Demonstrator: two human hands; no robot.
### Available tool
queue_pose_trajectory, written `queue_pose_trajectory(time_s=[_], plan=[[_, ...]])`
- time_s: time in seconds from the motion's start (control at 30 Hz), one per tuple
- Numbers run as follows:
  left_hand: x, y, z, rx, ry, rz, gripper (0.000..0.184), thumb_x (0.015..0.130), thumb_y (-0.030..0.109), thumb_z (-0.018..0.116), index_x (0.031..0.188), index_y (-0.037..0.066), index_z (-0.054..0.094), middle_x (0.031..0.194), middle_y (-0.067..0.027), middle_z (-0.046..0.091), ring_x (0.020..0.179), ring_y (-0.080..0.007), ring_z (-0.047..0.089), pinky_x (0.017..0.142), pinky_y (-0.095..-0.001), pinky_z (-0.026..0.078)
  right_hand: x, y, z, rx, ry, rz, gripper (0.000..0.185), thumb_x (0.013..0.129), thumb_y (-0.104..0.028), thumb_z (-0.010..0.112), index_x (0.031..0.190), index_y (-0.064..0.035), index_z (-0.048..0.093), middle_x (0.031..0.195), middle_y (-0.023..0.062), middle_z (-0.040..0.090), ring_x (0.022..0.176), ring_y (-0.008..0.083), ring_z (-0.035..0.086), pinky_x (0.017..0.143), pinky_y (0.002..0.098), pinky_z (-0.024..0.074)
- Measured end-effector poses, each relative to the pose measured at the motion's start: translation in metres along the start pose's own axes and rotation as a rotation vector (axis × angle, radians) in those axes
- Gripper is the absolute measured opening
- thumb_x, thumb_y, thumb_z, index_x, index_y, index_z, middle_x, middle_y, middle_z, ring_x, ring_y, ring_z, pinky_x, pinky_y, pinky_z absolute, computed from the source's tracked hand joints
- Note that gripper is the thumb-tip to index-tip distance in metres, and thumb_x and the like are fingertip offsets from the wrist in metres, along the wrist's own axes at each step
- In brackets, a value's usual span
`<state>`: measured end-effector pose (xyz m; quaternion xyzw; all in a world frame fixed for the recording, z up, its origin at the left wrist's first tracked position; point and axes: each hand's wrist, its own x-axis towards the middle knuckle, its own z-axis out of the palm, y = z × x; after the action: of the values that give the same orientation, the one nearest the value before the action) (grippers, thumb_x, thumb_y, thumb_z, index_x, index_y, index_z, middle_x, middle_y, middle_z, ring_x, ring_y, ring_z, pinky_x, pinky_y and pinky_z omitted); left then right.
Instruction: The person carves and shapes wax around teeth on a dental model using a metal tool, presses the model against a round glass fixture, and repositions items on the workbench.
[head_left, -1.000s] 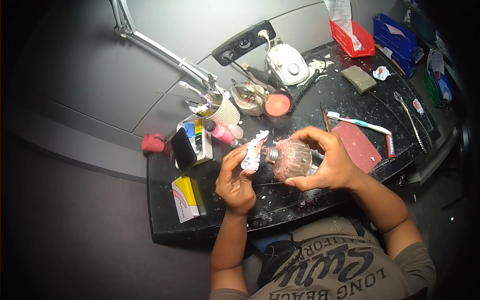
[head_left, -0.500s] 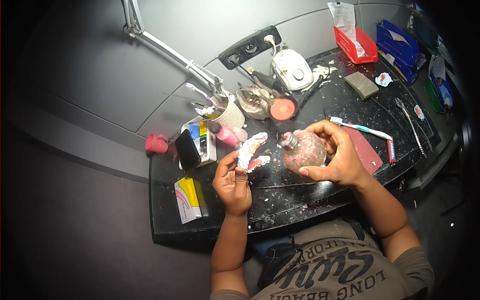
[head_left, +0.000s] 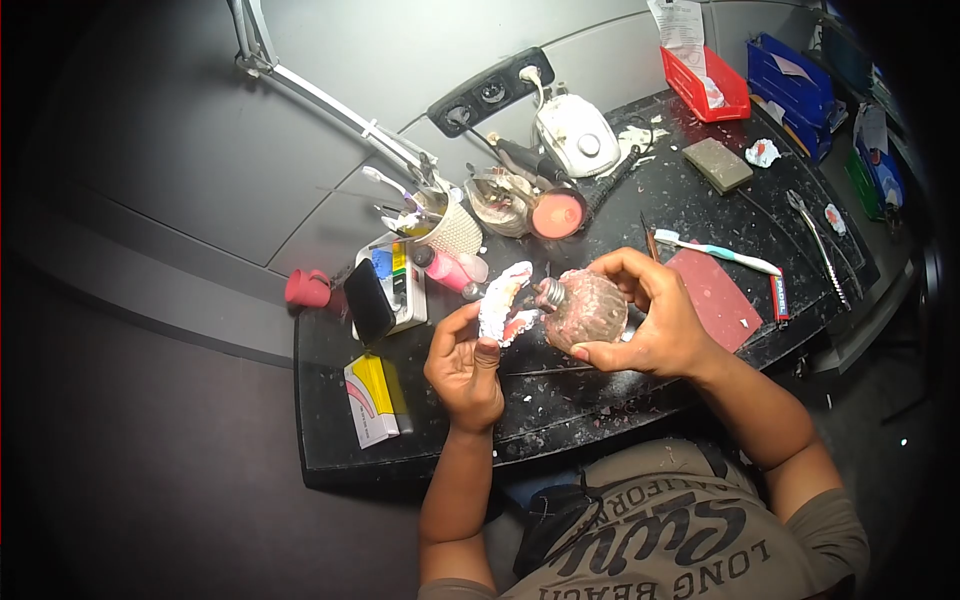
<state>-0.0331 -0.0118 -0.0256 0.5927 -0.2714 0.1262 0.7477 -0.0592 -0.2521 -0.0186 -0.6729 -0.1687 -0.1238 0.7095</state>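
Observation:
My left hand (head_left: 465,372) pinches a white plaster dental model (head_left: 495,312) by its near left edge, between thumb and fingers. The model is curved like a jaw, with pink wax on it. My right hand (head_left: 662,322) is wrapped round a ribbed glass spirit lamp (head_left: 592,315), smeared with pinkish residue. The lamp lies tilted, its metal neck (head_left: 550,294) pointing left at the model, very close to it. Whether they touch, and whether a flame burns there, I cannot make out. Behind the model is a pink bottle (head_left: 440,266) with a dark cap.
A pink wax sheet (head_left: 712,300) and a toothbrush (head_left: 718,252) lie to the right. Behind stand a woven cup of tools (head_left: 458,232), a pan of pink wax (head_left: 557,215) and a white control box (head_left: 578,138). A phone (head_left: 371,302) and a small carton (head_left: 372,405) are at left.
My right hand has brought the spirit lamp left, so its neck is now close beside the dental model. My left hand has hardly moved. The whole view has shifted slightly.

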Motion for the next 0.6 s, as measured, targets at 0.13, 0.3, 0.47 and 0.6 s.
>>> queue_pose_trajectory(time_s=[0.13, 0.3, 0.47, 0.6], plan=[[-0.0001, -0.0013, 0.0007, -0.002, 0.003, 0.009, 0.046, 0.1, 0.015, 0.071, 0.132, -0.012, 0.052, 0.123, -0.0216, 0.067, 0.108, -0.0238, 0.07, 0.097, -0.0361, 0.057, -0.0003, -0.0017, -0.0005, -0.009, 0.003, 0.03, 0.062, 0.069, -0.021, 0.097, 0.114, 0.0027, 0.062, 0.103, 0.0078, 0.07, 0.093, 0.0101, 0.066, 0.086, 0.0273, 0.054], [-0.0013, 0.0012, 0.0015, 0.003, 0.018, -0.03, 0.048, 0.1, 0.018, 0.072, 0.131, -0.012, 0.052, 0.123, -0.0204, 0.067, 0.11, -0.0222, 0.068, 0.1, -0.0347, 0.053, 0.0003, 0.0015, 0.001, 0.124, 0.056, 0.083, 0.062, 0.069, -0.02, 0.097, 0.115, 0.0031, 0.062, 0.104, 0.0079, 0.07, 0.099, 0.0118, 0.069, 0.091, 0.0285, 0.055], [-0.0013, -0.0006, 0.0003, 0.005, 0.015, -0.017, 0.047, 0.1, 0.017, 0.072, 0.132, -0.012, 0.052, 0.123, -0.0208, 0.067, 0.11, -0.023, 0.069, 0.099, -0.0354, 0.055, -0.0002, -0.0013, 0.0004, 0.101, 0.023, 0.08, 0.062, 0.069, -0.019, 0.097, 0.115, 0.0036, 0.062, 0.105, 0.008, 0.07, 0.098, 0.0113, 0.068, 0.091, 0.0288, 0.0555], [-0.0008, -0.0025, -0.0005, 0.005, 0.011, 0.008, 0.047, 0.1, 0.016, 0.071, 0.133, -0.012, 0.052, 0.124, -0.0208, 0.067, 0.108, -0.0231, 0.07, 0.097, -0.0354, 0.056, -0.0001, 0.0011, 0.0013, 0.098, 0.038, 0.064, 0.062, 0.069, -0.018, 0.097, 0.115, 0.0038, 0.062, 0.105, 0.0079, 0.071, 0.098, 0.0112, 0.068, 0.09, 0.0285, 0.0555]])
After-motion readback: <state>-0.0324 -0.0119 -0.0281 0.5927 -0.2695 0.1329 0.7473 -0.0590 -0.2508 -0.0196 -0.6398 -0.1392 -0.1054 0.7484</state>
